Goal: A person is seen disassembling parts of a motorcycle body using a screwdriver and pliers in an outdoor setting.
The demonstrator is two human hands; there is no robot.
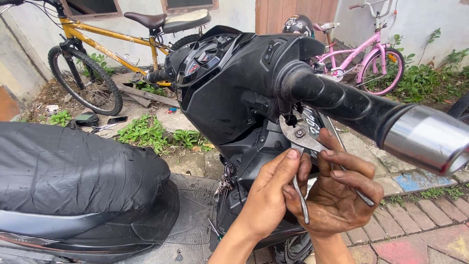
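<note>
A black scooter handlebar (337, 98) with a chrome end cap (427, 139) crosses the right side of the view. Under it, metal pliers (299, 137) have their jaws at the brake lever mount. My right hand (339, 193) grips the pliers' bare metal handles. My left hand (273, 188) rests against the same handles, its thumb pressed near the pivot. The jaw tips are partly hidden behind the grip.
The scooter's black seat (73, 166) fills the lower left, with its dashboard (205, 58) in the middle. A yellow bicycle (97, 44) and a pink bicycle (371, 58) lean at the back wall. A phone (117, 120) and tools lie on the weedy ground. Brick paving (420, 225) is at right.
</note>
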